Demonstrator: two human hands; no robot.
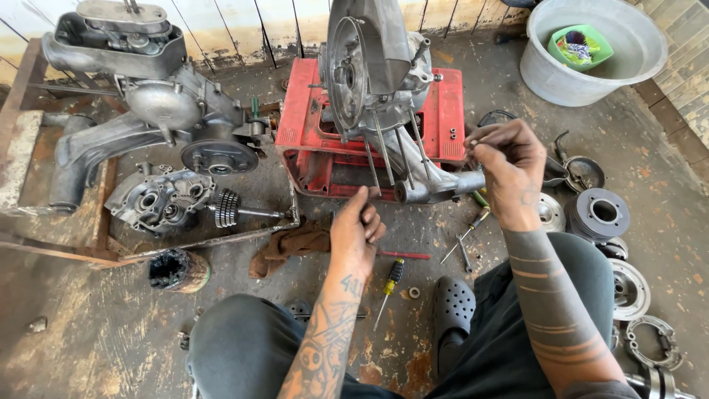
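The right hand's (509, 166) fingers (484, 144) are pinched narrow on something small and metallic, too tiny to identify, held just beside the grey engine casing (377, 81) that stands on a red crate (443, 111). The left hand (357, 225) hangs lower, its fingers (374, 222) loosely curled with the thumb up; whether they hold anything cannot be made out. Long studs (384, 159) stick down from the casing toward both hands. Below the left hand lie a brown rag (284, 247) and a yellow-handled screwdriver (390, 284) on the stained floor (96, 347). To the left, a second engine (148, 89) is cut off by the frame edge, with a gear shaft (236, 210) near it. Far right, brake drums (602, 214) are stacked; at top right a grey tub (591, 81) holds a green tray (580, 46) whose contents are unclear.
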